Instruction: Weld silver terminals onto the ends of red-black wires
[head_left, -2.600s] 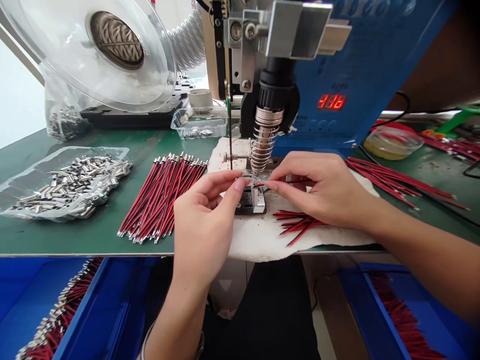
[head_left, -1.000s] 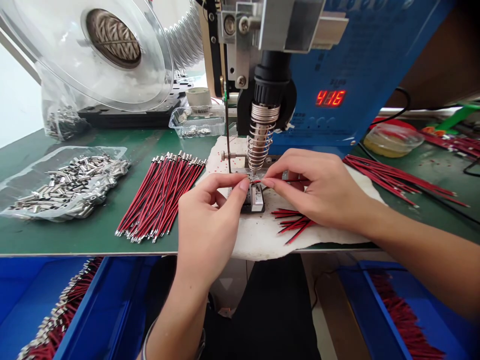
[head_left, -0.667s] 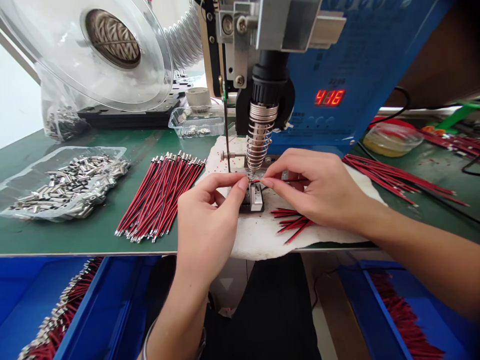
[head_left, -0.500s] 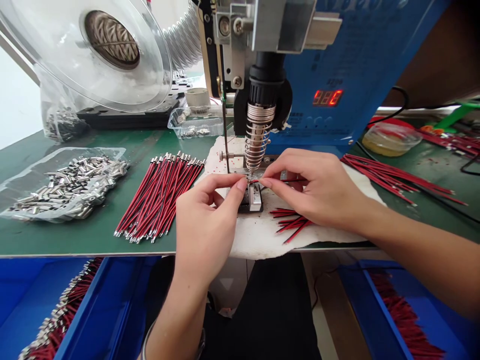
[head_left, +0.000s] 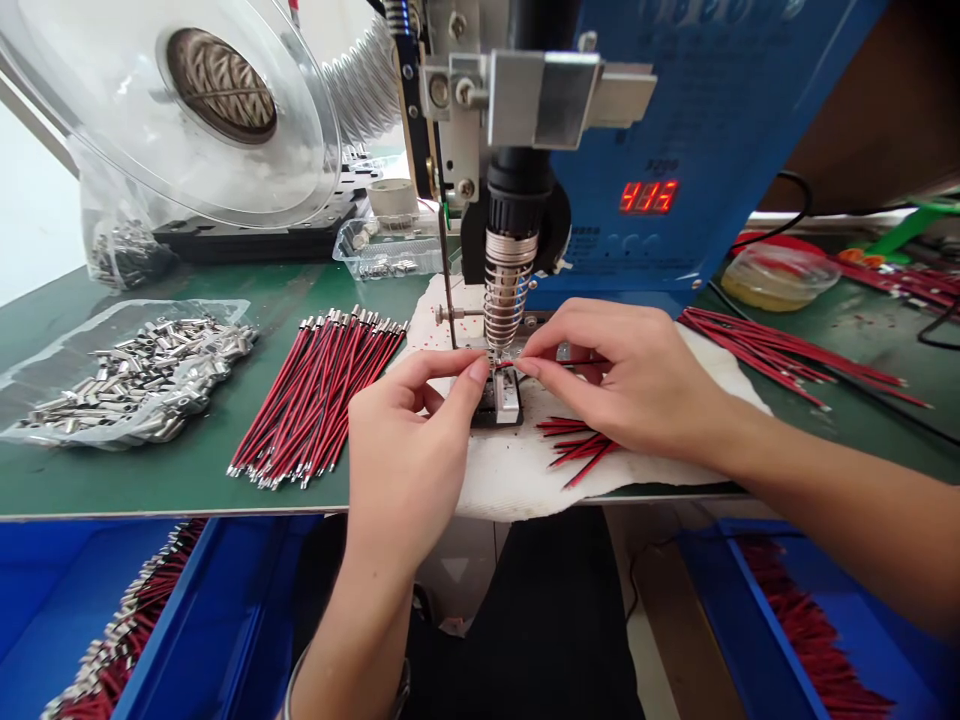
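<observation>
My right hand (head_left: pixel 626 380) pinches a red-and-black wire (head_left: pixel 508 364) between thumb and forefinger, its end under the soldering tip. Facing it, my left hand (head_left: pixel 412 450) is closed in a pinch at the wire's end; what lies between those fingertips is too small and covered to make out. The spring-wrapped soldering iron (head_left: pixel 510 275) points straight down between my hands, its tip close to the wire. Below sits a small metal holding block (head_left: pixel 506 398) on a white cloth (head_left: pixel 495 485). Several short red-and-black wires (head_left: pixel 577 440) lie under my right hand.
Left of my hands lies a bundle of wires with metal ends (head_left: pixel 315 400), beside a plastic tray of metal barrels (head_left: pixel 45 345). A blue machine (head_left: pixel 600 240) stands behind. More wires (head_left: pixel 787 355) lie at right. Blue bins (head_left: pixel 225 620) sit below the table edge.
The soldering iron and its bracket have come down toward the wire. The red display now reads clearly. Both hands keep nearly the same place and hold.
</observation>
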